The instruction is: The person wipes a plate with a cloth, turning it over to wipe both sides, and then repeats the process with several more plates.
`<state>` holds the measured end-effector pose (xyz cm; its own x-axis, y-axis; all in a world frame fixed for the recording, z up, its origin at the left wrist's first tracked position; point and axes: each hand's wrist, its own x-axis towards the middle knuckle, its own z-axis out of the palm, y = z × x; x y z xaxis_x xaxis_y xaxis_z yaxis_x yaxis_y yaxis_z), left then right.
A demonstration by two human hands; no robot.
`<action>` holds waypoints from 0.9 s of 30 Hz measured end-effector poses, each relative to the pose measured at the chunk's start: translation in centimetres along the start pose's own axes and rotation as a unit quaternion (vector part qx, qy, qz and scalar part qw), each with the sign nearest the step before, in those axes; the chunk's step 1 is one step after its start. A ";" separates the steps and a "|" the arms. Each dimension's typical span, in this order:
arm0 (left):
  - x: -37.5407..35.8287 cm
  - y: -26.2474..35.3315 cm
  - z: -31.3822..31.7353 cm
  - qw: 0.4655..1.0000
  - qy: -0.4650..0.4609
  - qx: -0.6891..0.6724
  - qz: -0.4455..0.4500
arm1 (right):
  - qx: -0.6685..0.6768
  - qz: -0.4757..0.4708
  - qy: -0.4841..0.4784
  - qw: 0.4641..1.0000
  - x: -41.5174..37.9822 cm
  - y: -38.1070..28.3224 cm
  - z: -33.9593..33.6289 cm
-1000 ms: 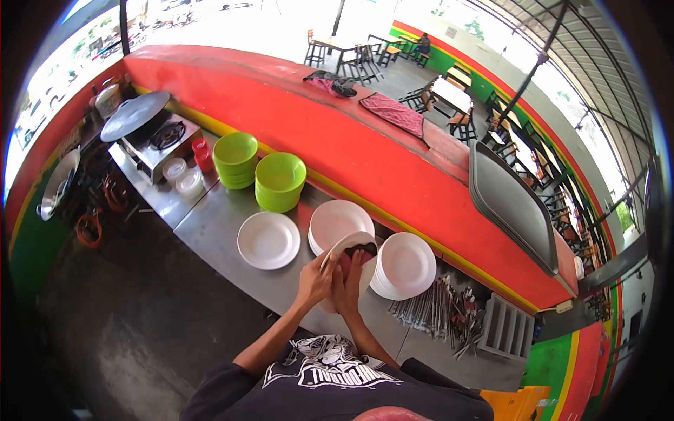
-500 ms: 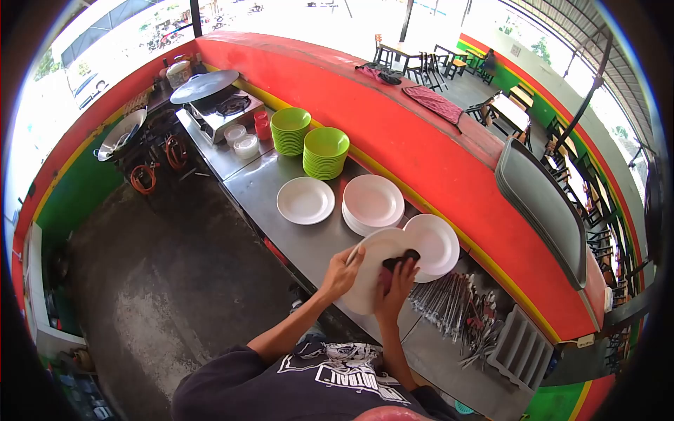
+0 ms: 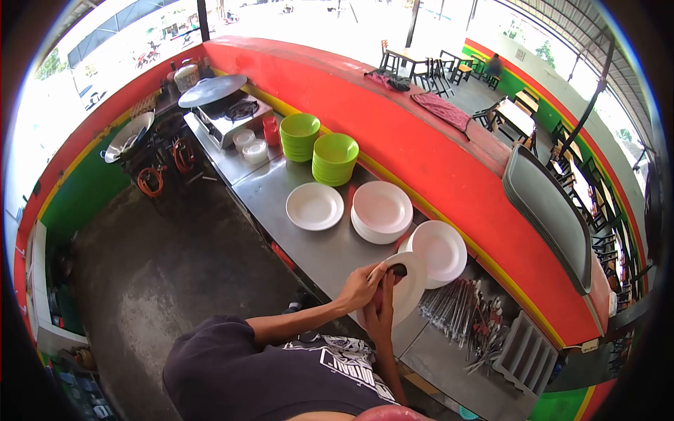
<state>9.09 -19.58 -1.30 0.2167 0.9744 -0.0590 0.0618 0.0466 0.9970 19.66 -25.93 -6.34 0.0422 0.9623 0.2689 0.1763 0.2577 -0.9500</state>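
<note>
A white plate (image 3: 413, 288) is held tilted over the counter, in front of the right-hand plate stack (image 3: 441, 252). My left hand (image 3: 359, 288) is closed on the plate's left rim. Pressed against the plate's face, my right hand (image 3: 380, 312) grips a dark reddish cloth (image 3: 399, 270), partly hidden by the fingers. Another stack of white plates (image 3: 382, 208) stands just behind, and a white plate (image 3: 314, 207) lies to its left.
Stacked green bowls (image 3: 335, 160) stand behind the plates, near a gas stove (image 3: 235, 116). To the right lie bundled cutlery (image 3: 463, 316) and a grey cutlery tray (image 3: 525, 356). A red wall (image 3: 393, 119) borders the steel counter (image 3: 281, 224), with grey trays (image 3: 546, 217) leaning on it.
The held plate has turned and tilted more steeply, coming lower and to the right. My hands have come closer together, and the cloth has moved toward the plate's upper edge.
</note>
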 end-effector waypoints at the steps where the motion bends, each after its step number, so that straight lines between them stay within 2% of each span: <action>1: 1.1 0.3 -0.5 1.000 -0.008 -0.008 0.011 | -0.088 -0.031 -0.008 0.996 0.0 -0.1 -0.1; 2: 2.0 0.5 -0.9 1.000 -0.013 -0.017 0.021 | -0.176 -0.061 -0.016 0.982 0.3 -0.1 -0.1; 6: 3.2 1.2 -2.6 0.999 -0.018 0.003 0.047 | -0.296 -0.076 0.109 0.946 1.7 2.7 -0.8; 8: 2.6 0.8 -2.7 0.999 -0.032 0.000 0.021 | -0.341 -0.062 0.166 0.923 2.2 4.6 -1.8; 11: 1.0 -0.8 -2.1 0.999 -0.037 0.024 -0.005 | -0.251 -0.054 0.265 0.929 3.3 5.0 -2.4; 14: -0.7 -1.8 -1.4 0.991 -0.060 0.068 -0.101 | -0.150 -0.013 0.300 0.942 4.2 3.9 -1.5; 15: -1.4 -1.6 -1.1 0.993 -0.043 0.057 -0.089 | -0.118 0.008 0.305 0.945 4.4 3.2 -0.8; 18: -2.1 -1.3 -0.9 0.998 -0.001 0.033 -0.057 | -0.167 -0.056 0.190 0.966 4.0 1.4 0.9; 21: -0.6 -1.6 -1.5 0.999 0.044 0.000 -0.009 | -0.071 -0.081 0.062 0.992 2.7 -0.5 2.3; 23: 0.5 -0.3 -2.1 0.995 0.079 -0.033 0.050 | -0.144 -0.103 0.004 0.984 1.7 -1.4 2.2; 27: 1.9 0.3 -3.8 0.995 0.069 -0.014 0.077 | -0.225 -0.124 -0.019 0.966 1.0 -0.3 1.1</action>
<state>5.79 -16.89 -0.94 0.0853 0.9913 0.1001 0.0108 -0.1013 0.9948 18.56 -24.95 -5.95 -0.0914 0.8804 0.4654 0.5862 0.4253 -0.6895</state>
